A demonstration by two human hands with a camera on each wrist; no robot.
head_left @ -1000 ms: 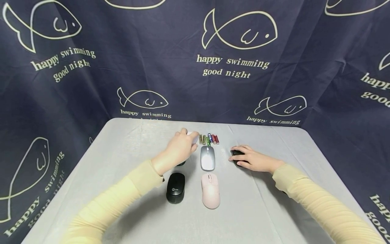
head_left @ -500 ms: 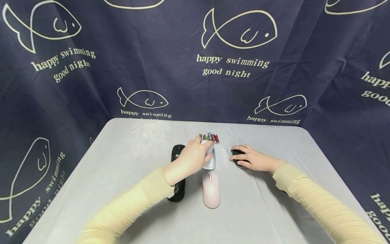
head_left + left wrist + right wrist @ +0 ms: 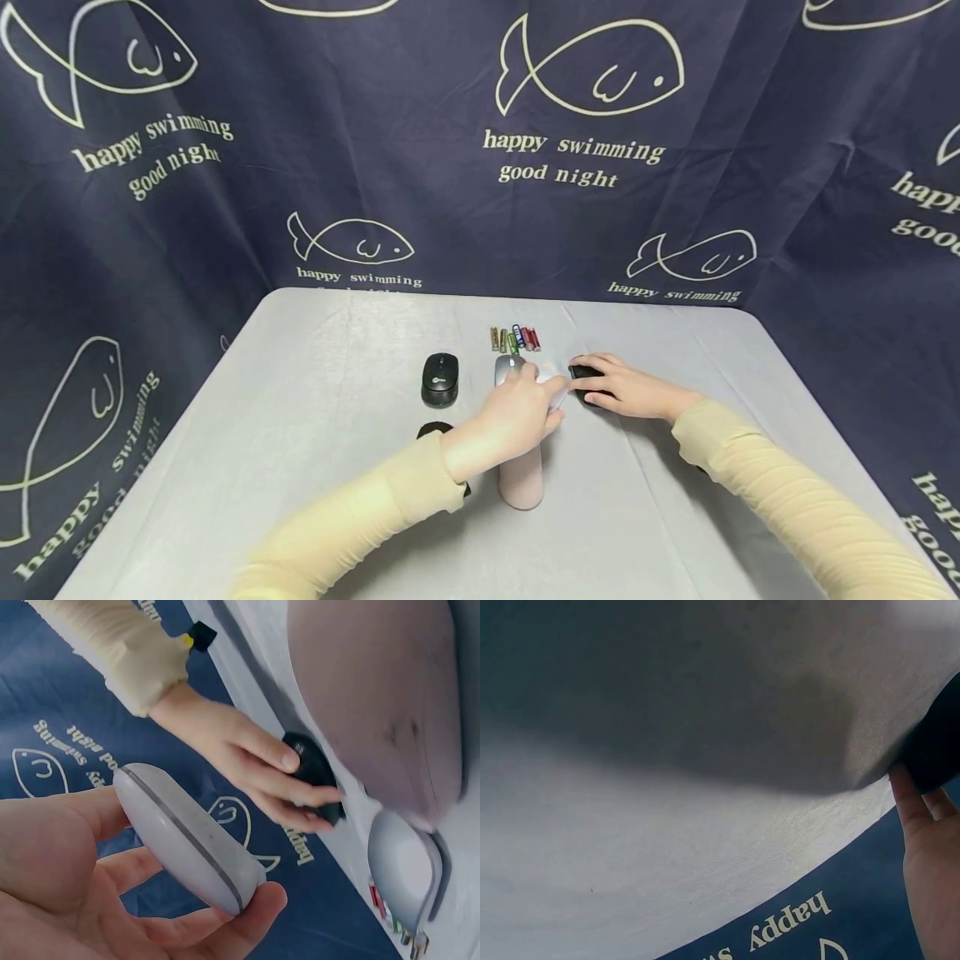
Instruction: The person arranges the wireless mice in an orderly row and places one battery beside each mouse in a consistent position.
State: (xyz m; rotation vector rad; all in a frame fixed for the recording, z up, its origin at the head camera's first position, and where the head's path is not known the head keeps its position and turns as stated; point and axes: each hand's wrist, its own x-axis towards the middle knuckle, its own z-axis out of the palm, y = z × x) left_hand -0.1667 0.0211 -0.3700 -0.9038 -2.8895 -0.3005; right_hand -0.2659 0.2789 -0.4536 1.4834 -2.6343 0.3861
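My left hand (image 3: 517, 417) grips a white mouse (image 3: 196, 840), held by its edges between thumb and fingers; the left wrist view shows it tilted, with a grey band round its side. In the head view the hand hangs over the middle of the table, partly covering a grey mouse (image 3: 507, 367) and a pink mouse (image 3: 522, 487). My right hand (image 3: 628, 390) holds a black mouse (image 3: 587, 372) on the table, its fingers over the top and sides. Only the edge of that dark mouse (image 3: 937, 742) appears in the right wrist view.
Several batteries (image 3: 525, 338) lie in a row beyond the grey mouse. To the left stands a black mouse (image 3: 440, 380); nearer, another black mouse (image 3: 434, 428) is mostly behind my left sleeve. A dark blue fish-print cloth (image 3: 465, 167) hangs behind the white table (image 3: 337, 367).
My left hand has carried the white mouse rightward and a little nearer, from beside the batteries to close by the right hand. The right hand has stayed on its black mouse.
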